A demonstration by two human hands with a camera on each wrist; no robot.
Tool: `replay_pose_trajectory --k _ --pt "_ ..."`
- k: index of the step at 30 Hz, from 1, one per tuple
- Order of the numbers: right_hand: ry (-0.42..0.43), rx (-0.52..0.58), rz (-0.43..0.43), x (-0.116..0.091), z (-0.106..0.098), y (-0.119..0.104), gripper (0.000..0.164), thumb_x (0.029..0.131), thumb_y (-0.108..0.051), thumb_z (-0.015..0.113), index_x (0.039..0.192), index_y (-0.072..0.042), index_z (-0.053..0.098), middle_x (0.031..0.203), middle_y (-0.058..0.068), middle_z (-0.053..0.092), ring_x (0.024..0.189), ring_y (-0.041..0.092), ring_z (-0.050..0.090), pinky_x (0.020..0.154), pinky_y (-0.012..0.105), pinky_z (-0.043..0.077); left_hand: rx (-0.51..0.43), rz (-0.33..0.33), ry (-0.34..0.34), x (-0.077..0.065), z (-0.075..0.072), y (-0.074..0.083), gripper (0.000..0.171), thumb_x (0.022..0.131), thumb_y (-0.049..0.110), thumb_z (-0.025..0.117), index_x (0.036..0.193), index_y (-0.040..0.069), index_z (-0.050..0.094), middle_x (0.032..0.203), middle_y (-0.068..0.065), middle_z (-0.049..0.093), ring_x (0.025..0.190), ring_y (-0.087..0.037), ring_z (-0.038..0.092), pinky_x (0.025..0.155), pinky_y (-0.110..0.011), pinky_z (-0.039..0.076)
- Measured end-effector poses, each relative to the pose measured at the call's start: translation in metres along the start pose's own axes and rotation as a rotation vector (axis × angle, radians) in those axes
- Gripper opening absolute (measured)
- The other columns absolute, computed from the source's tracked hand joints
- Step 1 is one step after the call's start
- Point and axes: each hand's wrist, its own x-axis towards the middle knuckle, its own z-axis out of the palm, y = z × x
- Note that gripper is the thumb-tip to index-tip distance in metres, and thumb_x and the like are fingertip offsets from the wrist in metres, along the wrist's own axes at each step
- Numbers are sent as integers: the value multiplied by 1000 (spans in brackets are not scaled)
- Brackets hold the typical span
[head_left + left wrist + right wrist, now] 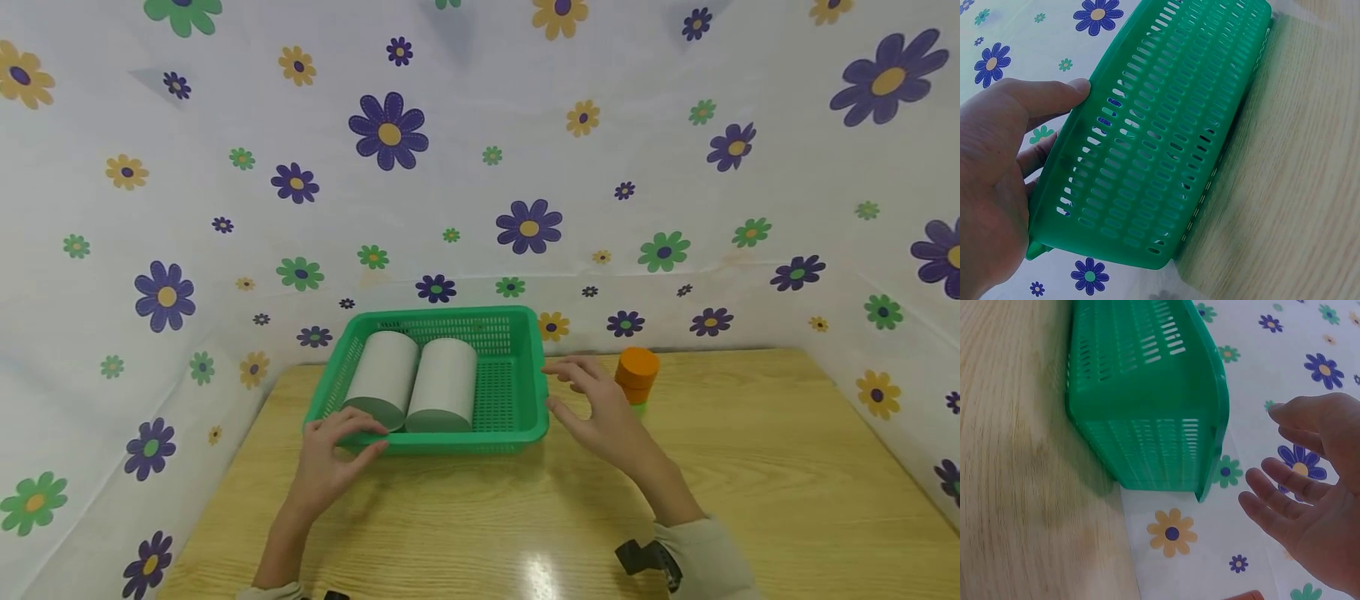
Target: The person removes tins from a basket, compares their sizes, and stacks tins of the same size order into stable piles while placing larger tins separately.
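A green plastic basket with slotted walls rests on the wooden table, tilted slightly in the head view. Two white cylinders lie side by side in its left and middle part. At the front left corner my left hand pinches the basket's rim, thumb outside and fingers reaching over to the inner side; the left wrist view shows the thumb against the rim. My right hand is beside the right rim, fingers spread and slightly bent. A gap separates it from the basket in the right wrist view.
An orange cylinder-shaped stack with a green bottom stands behind my right hand, near the table's back edge. A white sheet with printed flowers hangs behind and at both sides of the wooden table.
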Motion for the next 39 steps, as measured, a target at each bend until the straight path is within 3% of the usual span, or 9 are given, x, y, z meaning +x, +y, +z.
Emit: replay_pose_trajectory --k 5,9,14,19,23,29,39 --pt "-49 -15 -21 10 6 -7 40 93 -9 76 132 -6 65 135 12 57 112 29 60 93 50 53 3 7 4 1 0 1 20 80 7 87 95 16 77 98 11 69 98 -11 61 85 -47 23" --pt "-91 -56 -48 20 13 -15 44 93 -15 76 134 -8 63 132 11 58 106 29 63 89 47 55 9 11 5 1 1 1 20 80 7 87 94 17 77 98 11 69 97 -11 61 84 -46 23" --pt "-161 -82 -23 34 27 -20 50 95 -19 75 141 -10 57 133 11 56 108 26 63 87 44 55 8 7 5 0 2 1 21 80 8 87 95 19 77 98 11 69 97 -12 61 83 -45 23" --pt "-227 -88 33 47 41 -24 54 95 -19 75 144 -11 54 137 17 52 110 28 62 86 44 56 17 11 16 0 1 0 25 79 7 87 94 24 77 97 11 69 95 -12 62 83 -46 24" --pt "-264 -104 62 59 48 -29 55 95 -19 75 145 -9 54 138 18 51 107 27 61 86 44 55 22 15 15 1 1 0 25 79 7 87 94 23 77 97 11 69 95 -12 62 83 -45 23" --pt "-308 -109 100 76 61 -34 59 96 -22 75 147 -7 50 134 21 54 115 33 57 90 50 52 19 13 7 2 -2 1 23 80 8 87 95 22 77 98 11 69 97 -12 62 84 -47 24" --pt "-363 -39 304 97 85 -29 68 97 -35 71 152 -8 43 145 25 50 132 37 49 101 56 46 7 16 7 1 -1 3 23 81 9 87 96 23 77 98 10 70 96 -13 62 84 -47 23"
